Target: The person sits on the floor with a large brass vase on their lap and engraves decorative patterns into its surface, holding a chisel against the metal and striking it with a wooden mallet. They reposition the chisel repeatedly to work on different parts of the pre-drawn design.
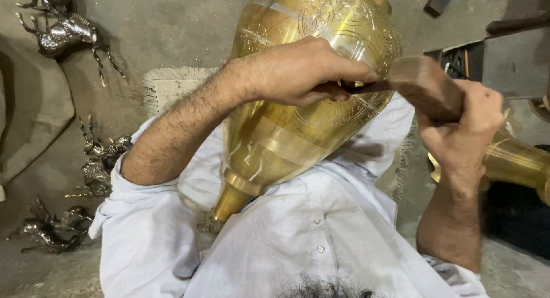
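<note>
Resting across the lap, the engraved golden brass vase [298, 103] is being chased: a thin metal chisel [366, 86] is pinched by the left hand [298, 72], a brown wooden mallet [427, 86] gripped by the right hand [464, 132], calling for a square blow.

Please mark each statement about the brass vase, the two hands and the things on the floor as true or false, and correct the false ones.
1. The left hand rests on the brass vase and pinches a thin tool. True.
2. The right hand holds a wooden mallet. True.
3. The vase stands upright on a table. False: it lies tilted on the person's lap.
4. The vase surface is plain. False: engraved patterns show on it.
5. Metal deer figurines lie on the floor. True.
</note>
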The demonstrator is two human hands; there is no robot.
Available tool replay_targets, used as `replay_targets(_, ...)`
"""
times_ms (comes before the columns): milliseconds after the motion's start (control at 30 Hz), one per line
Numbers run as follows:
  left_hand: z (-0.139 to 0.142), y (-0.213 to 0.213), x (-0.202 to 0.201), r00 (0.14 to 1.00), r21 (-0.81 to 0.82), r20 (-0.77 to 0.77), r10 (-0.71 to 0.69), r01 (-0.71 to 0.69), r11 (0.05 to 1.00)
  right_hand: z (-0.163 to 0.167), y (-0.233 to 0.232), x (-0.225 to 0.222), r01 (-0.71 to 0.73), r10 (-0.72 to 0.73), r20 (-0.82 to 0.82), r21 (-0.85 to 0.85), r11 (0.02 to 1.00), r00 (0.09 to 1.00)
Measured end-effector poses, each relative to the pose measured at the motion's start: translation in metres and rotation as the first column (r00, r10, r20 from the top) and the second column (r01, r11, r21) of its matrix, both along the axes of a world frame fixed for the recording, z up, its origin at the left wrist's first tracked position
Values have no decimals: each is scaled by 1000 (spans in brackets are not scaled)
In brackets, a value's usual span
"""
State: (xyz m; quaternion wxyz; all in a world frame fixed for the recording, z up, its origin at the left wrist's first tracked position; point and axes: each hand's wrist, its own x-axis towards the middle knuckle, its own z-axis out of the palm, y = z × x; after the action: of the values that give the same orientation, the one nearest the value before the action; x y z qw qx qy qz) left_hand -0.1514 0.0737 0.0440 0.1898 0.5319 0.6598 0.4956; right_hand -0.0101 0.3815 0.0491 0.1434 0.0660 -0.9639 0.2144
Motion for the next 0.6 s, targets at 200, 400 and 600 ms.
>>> replay_targets(200,6,6,-8,995,-22,-59,-86,85,996,-13,-3,16,23,-25,-77,-24,999,997)
replay_targets(400,12,20,-8,979,-246,-114,-169,137,959,-40,2,45,148,-154,-33,-132,980,988)
replay_targets(600,11,22,-15,971,-150,-104,-217,201,968,-50,-6,58,220,-226,-44,-107,970,973)
